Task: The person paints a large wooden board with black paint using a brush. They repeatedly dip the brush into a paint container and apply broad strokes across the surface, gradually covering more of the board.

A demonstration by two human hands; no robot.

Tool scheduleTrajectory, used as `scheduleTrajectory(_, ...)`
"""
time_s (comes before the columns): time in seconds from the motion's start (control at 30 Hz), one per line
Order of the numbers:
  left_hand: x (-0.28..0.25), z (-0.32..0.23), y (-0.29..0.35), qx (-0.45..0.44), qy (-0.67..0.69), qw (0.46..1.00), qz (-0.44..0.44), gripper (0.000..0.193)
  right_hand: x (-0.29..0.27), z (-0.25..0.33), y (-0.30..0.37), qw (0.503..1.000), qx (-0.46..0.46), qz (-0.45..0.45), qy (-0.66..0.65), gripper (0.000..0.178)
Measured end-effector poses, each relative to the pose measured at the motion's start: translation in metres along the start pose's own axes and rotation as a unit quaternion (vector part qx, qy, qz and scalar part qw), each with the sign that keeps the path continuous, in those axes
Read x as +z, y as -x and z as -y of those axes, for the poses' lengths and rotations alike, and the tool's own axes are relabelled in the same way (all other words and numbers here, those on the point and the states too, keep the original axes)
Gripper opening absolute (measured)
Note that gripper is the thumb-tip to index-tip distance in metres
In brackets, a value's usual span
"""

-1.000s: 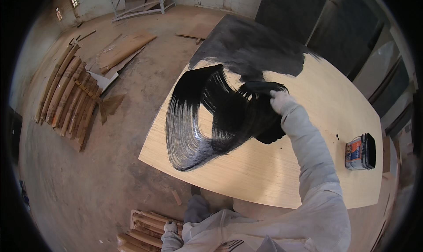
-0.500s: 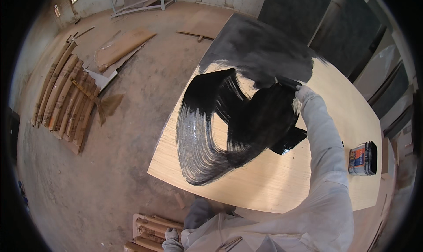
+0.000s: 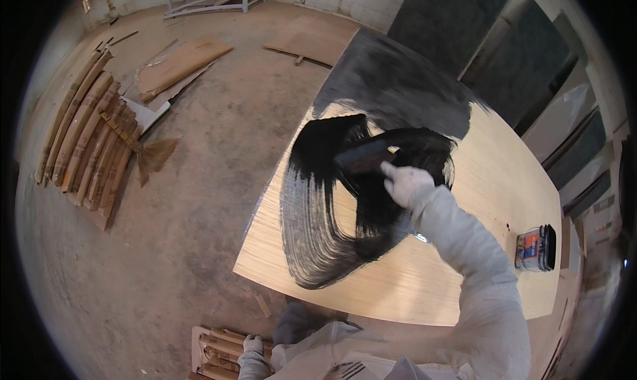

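The gloved right hand (image 3: 406, 184) grips a wide brush (image 3: 361, 159) on the half-blackened board (image 3: 424, 280), the left hand (image 3: 253, 343) hangs closed below, and the sleeve may smear wet paint.

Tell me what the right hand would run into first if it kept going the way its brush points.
The right hand holds a dark brush pointing up-left across the board. Going straight on, it would likely cross wet black paint, then the board's left edge; beyond that, only floor.
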State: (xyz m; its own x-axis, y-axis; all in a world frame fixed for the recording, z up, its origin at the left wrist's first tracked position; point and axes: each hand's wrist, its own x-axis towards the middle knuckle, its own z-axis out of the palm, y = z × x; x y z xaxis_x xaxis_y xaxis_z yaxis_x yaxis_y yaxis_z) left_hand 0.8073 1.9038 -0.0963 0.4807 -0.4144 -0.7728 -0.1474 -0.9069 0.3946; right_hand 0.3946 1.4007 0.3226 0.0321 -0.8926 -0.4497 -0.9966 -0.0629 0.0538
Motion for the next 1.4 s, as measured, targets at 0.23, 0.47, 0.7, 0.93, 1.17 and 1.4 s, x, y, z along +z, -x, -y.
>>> scheduleTrajectory(0.23,-0.012,-0.015,0.000,0.052,0.124,0.990,-0.039,0.027,0.019,-0.079,-0.038,0.991,0.063,-0.114,0.005,0.052)
scheduleTrajectory(0.47,-0.013,0.049,0.006,-0.057,0.083,0.994,-0.047,0.034,0.039,-0.043,0.029,0.995,-0.057,-0.077,0.010,0.056)
scheduleTrajectory(0.7,-0.013,0.025,-0.007,0.001,0.010,1.000,-0.006,0.034,-0.032,-0.014,-0.127,0.996,0.030,-0.077,-0.044,0.063)
scheduleTrajectory(0.93,-0.018,-0.001,-0.018,0.041,0.168,0.984,-0.046,0.025,-0.040,0.026,-0.109,0.997,-0.037,-0.054,0.043,0.060)
scheduleTrajectory(1.17,-0.012,0.033,-0.014,0.016,0.136,0.989,-0.048,0.024,-0.019,0.037,-0.073,0.986,-0.142,-0.051,0.068,0.060)
scheduleTrajectory(1.4,0.027,0.041,0.004,0.052,0.008,0.999,-0.012,0.036,0.036,0.092,0.089,0.963,-0.238,0.053,0.119,0.051)
